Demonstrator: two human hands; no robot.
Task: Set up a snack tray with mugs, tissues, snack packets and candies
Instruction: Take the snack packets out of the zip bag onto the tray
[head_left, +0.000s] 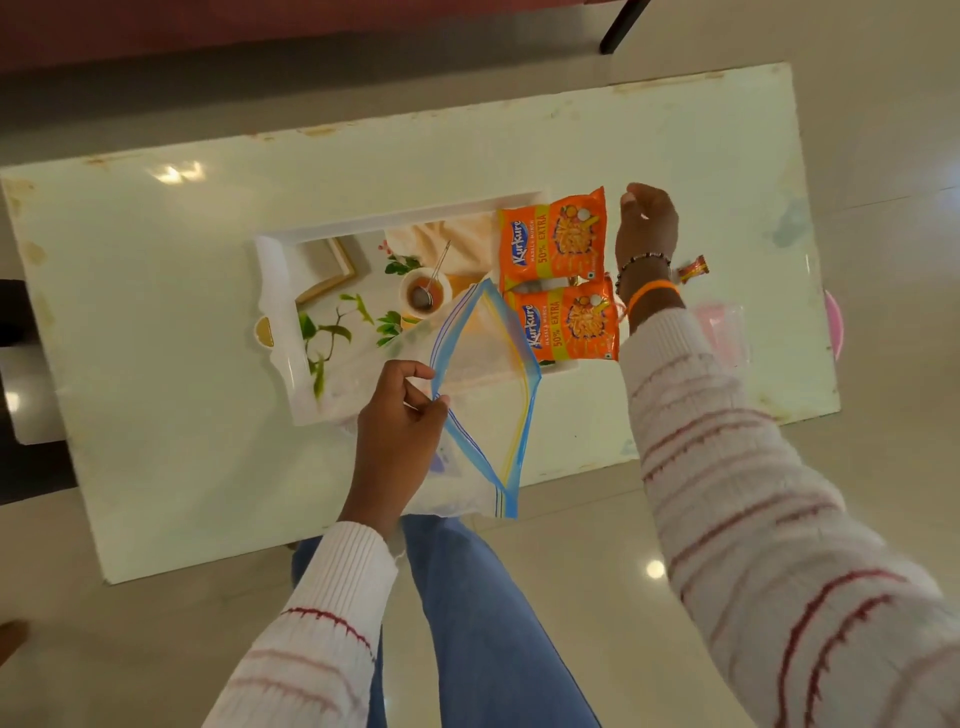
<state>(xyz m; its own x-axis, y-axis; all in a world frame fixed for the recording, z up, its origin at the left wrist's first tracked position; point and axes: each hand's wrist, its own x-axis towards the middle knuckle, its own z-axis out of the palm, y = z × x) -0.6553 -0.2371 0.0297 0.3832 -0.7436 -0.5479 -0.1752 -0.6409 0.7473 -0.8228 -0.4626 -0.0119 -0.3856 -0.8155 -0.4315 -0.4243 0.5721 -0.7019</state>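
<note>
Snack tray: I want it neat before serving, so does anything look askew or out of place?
The two orange snack packets overhang the white printed tray's right edge, and a small red candy lies outside it on the table.

This looks like a home living room — a low rectangular coffee-table surface (156, 312) in glossy off-white, chipped and stained along its far edge and left corners, stands on a polished pale tiled floor (571, 597) that mirrors ceiling lights. Past the far edge runs a reddish upholstered sofa (260, 31), with a dark furniture leg (623, 26) at the far right. A printed serving tray (278, 291) sits mid-surface — household ware, not shop or office fittings.
</note>
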